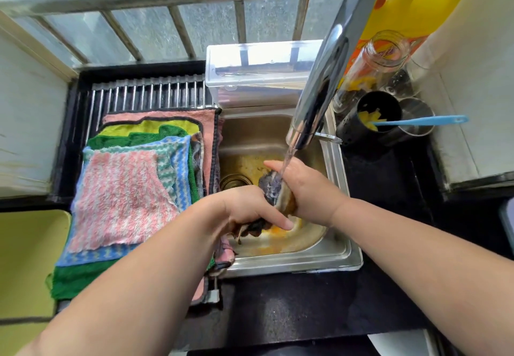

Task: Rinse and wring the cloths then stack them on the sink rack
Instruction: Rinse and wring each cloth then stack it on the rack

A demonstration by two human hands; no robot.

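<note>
A dark brown and grey cloth (271, 188) is bunched between both hands over the steel sink (338, 247). My left hand (250, 207) grips its lower end and my right hand (303, 188) grips its upper end. Water runs from the chrome tap (325, 77) onto the cloth. On the sink rack (147, 94) at the left lies a stack of several cloths, with a pink and white one (122, 197) on top, over blue, green and salmon ones.
A clear plastic box (258, 74) stands behind the sink. At the right are a yellow jug (417, 2), a glass bottle (372, 63), a black holder (372, 116) and a blue-handled brush (422, 120). Black counter surrounds the sink. A window railing runs along the back.
</note>
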